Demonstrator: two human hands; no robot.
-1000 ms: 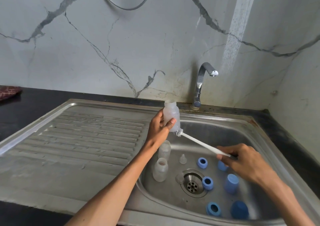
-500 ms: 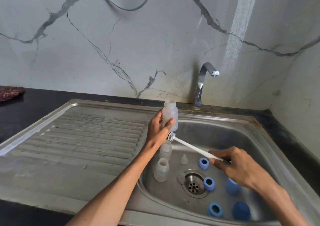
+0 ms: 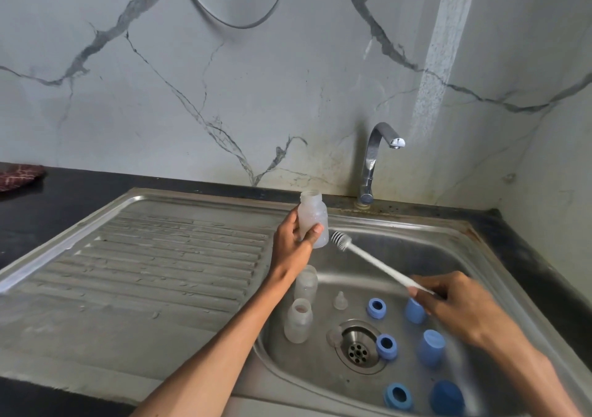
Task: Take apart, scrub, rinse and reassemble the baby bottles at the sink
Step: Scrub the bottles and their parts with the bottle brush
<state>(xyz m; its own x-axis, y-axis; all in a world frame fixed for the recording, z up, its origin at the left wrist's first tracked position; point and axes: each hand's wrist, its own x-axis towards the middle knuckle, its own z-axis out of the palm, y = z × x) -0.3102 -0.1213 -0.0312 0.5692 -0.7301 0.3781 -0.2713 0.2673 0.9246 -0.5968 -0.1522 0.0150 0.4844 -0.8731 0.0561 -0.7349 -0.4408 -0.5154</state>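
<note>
- Writing or brand marks cannot be read on any item; the bottles look plain and cloudy.
- Left hand point(image 3: 296, 240) grips a clear bottle point(image 3: 314, 219) at the left rim of the sink point(image 3: 474, 234), fingers and thumb curled round its body.
- That bottle stands almost upright, its long axis vertical with a slight tilt, and its open mouth points up toward the wall.
- Right hand point(image 3: 448, 301) pinches the handle end of a white brush point(image 3: 374, 264) over the basin.
- Long axis of the brush runs diagonally, from the right hand up and to the left; its bristle head is just beside the lower part of the held bottle, and I cannot tell if they touch.
- Two more open bottles point(image 3: 299, 320) stand upright in the basin under the left wrist, mouths up.
- One small clear teat point(image 3: 340, 300) stands near them, tip up; another lies at the edge of the drain point(image 3: 358, 347).
- Blue rings point(image 3: 386, 346) and blue caps point(image 3: 431, 347) lie spread over the right part of the basin.
- Tap point(image 3: 373, 160) stands behind the sink, its spout pointing right.
</note>
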